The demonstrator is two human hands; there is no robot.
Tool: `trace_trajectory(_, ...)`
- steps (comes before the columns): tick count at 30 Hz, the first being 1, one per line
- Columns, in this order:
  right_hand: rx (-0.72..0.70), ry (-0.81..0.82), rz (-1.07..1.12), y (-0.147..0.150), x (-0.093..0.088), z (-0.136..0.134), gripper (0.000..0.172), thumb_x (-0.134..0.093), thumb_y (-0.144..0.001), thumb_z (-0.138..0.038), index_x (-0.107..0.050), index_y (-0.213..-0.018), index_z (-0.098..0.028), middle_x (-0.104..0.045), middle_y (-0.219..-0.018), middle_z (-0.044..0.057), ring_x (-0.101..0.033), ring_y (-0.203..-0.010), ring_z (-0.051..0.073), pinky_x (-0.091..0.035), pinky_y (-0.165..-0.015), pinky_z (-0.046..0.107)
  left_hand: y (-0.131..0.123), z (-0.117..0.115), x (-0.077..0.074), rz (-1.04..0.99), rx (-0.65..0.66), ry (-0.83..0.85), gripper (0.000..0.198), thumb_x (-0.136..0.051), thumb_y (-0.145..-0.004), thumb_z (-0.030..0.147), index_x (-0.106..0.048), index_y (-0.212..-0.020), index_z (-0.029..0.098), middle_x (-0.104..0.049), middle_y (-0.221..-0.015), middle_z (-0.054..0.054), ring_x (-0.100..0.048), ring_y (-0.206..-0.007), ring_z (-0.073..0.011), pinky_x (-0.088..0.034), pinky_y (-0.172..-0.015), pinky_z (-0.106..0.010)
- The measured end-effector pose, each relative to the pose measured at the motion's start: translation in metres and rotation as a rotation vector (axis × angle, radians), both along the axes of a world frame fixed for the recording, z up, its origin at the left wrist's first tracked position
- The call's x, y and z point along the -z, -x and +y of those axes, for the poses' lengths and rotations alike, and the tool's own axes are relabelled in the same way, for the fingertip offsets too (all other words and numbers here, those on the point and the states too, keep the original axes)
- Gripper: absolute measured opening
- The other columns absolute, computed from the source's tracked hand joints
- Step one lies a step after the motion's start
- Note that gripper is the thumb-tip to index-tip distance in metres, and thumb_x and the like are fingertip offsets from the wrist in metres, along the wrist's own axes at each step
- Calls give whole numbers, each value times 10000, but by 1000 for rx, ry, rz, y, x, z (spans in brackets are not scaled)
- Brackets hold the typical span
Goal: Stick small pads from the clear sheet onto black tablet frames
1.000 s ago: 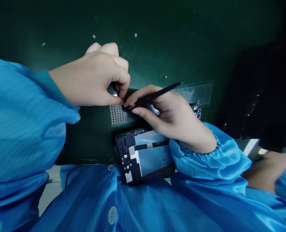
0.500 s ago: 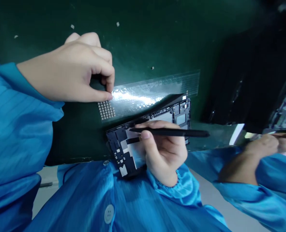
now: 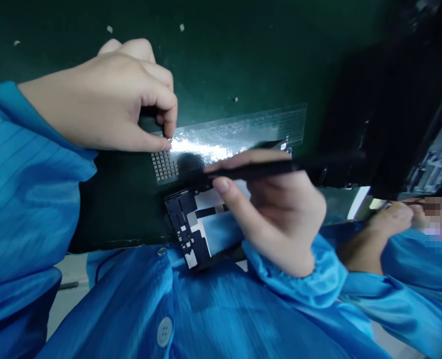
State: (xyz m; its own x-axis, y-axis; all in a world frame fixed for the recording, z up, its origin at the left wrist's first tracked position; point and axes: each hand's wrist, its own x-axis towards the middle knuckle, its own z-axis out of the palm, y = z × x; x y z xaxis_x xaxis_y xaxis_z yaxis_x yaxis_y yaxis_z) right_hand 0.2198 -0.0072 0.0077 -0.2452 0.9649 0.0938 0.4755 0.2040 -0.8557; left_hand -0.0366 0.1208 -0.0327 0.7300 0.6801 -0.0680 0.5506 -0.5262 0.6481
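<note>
1. Thumb and forefinger of my left hand (image 3: 127, 104), at 10 o'clock, are pinched together on the clear sheet (image 3: 239, 127); the other fingers curl in behind them.
2. The sheet lies at 12 o'clock, glaring brightly in its middle; a grid of small squares (image 3: 164, 166) sits at its 8 o'clock end, just below my left thumb.
3. My right hand (image 3: 280, 214), at 4 o'clock, grasps a slim black tool (image 3: 256, 169) between thumb and fingers; its tip points to 9 o'clock, its tail to 3; the tip is blurred, so I cannot tell whether it touches anything.
4. The opened device (image 3: 221, 232) rests slantwise at 6 o'clock, just below the sheet, its blue panel facing up; my right hand hides its 2 o'clock part.
5. Pale loose bits, one of them at 11 o'clock (image 3: 182, 27), dot the green table (image 3: 221, 60); a black bulk (image 3: 363, 114) stands at 2 o'clock; a co-worker's hand (image 3: 392, 219) shows past 3 o'clock.
</note>
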Motion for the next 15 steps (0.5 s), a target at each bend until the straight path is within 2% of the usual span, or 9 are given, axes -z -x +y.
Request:
trace_trajectory(2,-145,68,6,0,4,31,139,-791,-1030,-301,-739,-1156,-277,-836,-1137,30,-820,-1069,241,-726,-994,445,0,0,0,14,4,-9,975,-237,-859,1052,-801,-866,257,-697,-943,-44,-552,-1314,-363,-315,-1250,-705)
trace_trajectory(5,-319,157,21,0,19,62,158,-785,-1034,-399,-734,-1130,-285,-827,-1120,27,-813,-1074,252,-720,-1010,459,-1,-1,-1,32,-2,-5,1006,-183,-847,1071,-795,-861,273,-713,-945,-41,-555,-1296,-342,-335,-1240,-652)
trace_trajectory(9,-359,189,42,0,30,66,164,-759,-1050,-388,-717,-1175,-291,-820,-1181,38,-812,-1112,256,-708,-1047,474,-2,-2,-1,38,7,-6,956,-176,-891,1020,-790,-856,289,-715,-955,-36,-557,-1303,-318,-331,-1272,-581)
trace_trajectory(15,-416,118,-21,0,27,69,101,-727,-1058,-274,-695,-1154,-286,-813,-1171,42,-817,-1101,244,-708,-1023,466,-1,-1,-2,49,5,-3,951,-187,-887,1021,-782,-855,279,-699,-961,-31,-559,-1320,-315,-329,-1306,-594)
